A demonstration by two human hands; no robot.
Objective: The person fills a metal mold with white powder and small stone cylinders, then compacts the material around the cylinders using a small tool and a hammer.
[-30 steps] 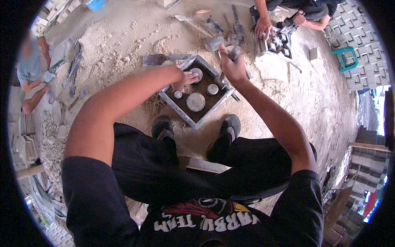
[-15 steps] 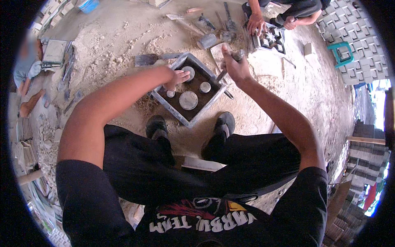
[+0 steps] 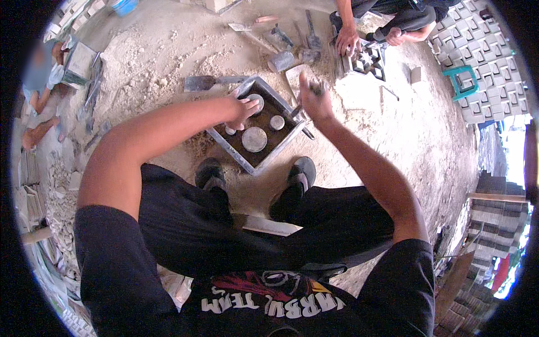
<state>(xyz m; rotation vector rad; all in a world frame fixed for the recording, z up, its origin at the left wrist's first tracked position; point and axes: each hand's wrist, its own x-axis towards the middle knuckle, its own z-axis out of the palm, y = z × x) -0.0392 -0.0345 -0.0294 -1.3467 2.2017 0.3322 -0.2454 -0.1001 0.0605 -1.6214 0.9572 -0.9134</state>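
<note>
A square grey metal mould lies on the sandy floor in front of my feet. Dark fill covers its inside, with several round grey discs set in it, among them a large disc and a smaller disc. My left hand reaches over the left side, its fingers stretched out and touching the upper disc. At the right corner, my right hand is wrapped round the handle of a small tool. The tool's flat grey blade meets the mould's right wall; its exact kind is unclear.
Beyond the mould lie a wide scraper, a trowel and a mallet. A co-worker's hand rests at another patterned mould. A teal stool stands right, near stacked tiles. Another person sits left.
My right hand has come slightly down and left, bringing the blade against the mould's right wall. My left fingers stay at the upper disc. The whole view has shifted a little.
</note>
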